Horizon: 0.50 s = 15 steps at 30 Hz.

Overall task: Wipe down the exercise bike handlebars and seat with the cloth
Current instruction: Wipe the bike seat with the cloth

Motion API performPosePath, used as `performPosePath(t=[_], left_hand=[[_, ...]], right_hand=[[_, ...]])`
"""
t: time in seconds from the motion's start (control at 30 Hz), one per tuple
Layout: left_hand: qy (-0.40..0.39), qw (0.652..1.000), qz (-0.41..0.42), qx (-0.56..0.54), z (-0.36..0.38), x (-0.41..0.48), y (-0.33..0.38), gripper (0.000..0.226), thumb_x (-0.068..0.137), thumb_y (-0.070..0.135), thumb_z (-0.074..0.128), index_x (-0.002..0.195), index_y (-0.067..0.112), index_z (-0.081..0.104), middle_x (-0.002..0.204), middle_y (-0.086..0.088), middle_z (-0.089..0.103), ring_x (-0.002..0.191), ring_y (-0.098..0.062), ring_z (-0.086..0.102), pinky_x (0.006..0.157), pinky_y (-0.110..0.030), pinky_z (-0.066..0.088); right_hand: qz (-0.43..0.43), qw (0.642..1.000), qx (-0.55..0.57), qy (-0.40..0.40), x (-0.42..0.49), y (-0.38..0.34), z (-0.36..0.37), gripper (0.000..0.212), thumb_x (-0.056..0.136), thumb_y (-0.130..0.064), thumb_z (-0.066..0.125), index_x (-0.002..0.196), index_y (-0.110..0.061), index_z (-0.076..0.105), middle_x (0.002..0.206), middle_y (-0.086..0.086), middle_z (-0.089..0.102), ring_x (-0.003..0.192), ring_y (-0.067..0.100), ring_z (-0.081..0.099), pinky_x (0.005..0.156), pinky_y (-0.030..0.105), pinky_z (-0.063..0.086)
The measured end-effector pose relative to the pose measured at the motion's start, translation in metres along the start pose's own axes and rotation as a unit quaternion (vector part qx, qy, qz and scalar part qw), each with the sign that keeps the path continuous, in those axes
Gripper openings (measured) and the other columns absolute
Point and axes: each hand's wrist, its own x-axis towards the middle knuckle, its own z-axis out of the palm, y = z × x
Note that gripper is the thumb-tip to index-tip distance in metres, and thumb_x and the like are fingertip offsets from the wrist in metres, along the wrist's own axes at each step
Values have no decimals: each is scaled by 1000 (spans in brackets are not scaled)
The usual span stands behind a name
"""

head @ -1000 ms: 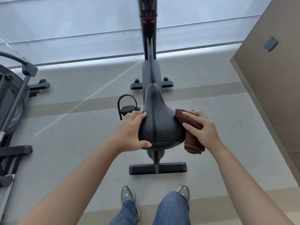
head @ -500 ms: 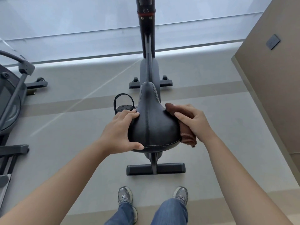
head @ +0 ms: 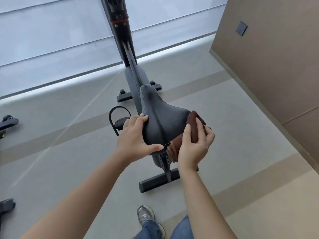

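Note:
The black exercise bike seat stands in the middle of the view on its post, with the frame column rising beyond it. The handlebars are out of view at the top. My left hand grips the seat's left rear edge, thumb along the back rim. My right hand holds the folded brown cloth against the seat's right rear corner; part of the cloth hangs below the seat.
A pedal with a strap sticks out left of the seat. The rear stabiliser bar lies on the grey floor near my shoes. Another machine sits at the far left. A beige wall closes the right side.
My right hand has slid the cloth back along the seat's right side to its rear corner. The view has swung, tilting the bike to the left. My left hand keeps its grip.

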Motion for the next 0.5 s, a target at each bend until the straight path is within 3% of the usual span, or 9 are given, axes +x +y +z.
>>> performPosePath(t=[0.07, 0.2, 0.27, 0.4, 0.5], left_hand=[[3, 1000, 5, -6, 1, -1, -1, 100, 53, 53, 78, 136, 18, 34, 139, 2, 37, 127, -19, 27, 97, -35, 32], [-14, 1000, 20, -14, 0, -2, -6, 102, 57, 56, 76, 140, 18, 30, 144, 2, 32, 132, -19, 22, 102, -36, 29], [-20, 999, 26, -17, 0, -2, -8, 102, 58, 58, 74, 140, 20, 28, 145, 3, 30, 133, -19, 20, 104, -36, 27], [-13, 999, 31, -32, 2, 0, -12, 102, 56, 59, 73, 140, 21, 29, 143, 4, 32, 131, -17, 22, 104, -32, 24], [-8, 998, 30, -47, 3, 0, -13, 103, 55, 58, 75, 140, 20, 30, 142, 3, 33, 129, -18, 25, 103, -31, 24]], right_hand=[[-36, 999, -16, 36, -21, -5, 9, 28, 82, -8, 66, 110, -6, 65, 109, 14, 52, 105, 27, 54, 92, 26, 43], [-152, 981, -116, 32, -20, -4, 13, 23, 79, -10, 70, 102, -9, 70, 108, 18, 59, 98, 32, 55, 88, 29, 41], [-229, 954, -192, -34, -4, -6, 9, 22, 78, -14, 71, 100, -15, 71, 109, 15, 61, 92, 36, 54, 82, 36, 45], [-338, 862, -293, -237, 29, -22, 11, 24, 77, -22, 70, 101, -23, 70, 109, 9, 62, 86, 37, 52, 74, 43, 51], [-348, 845, -291, -285, 34, -25, 9, 25, 78, -24, 69, 102, -25, 70, 110, 7, 63, 87, 37, 52, 74, 46, 50]])
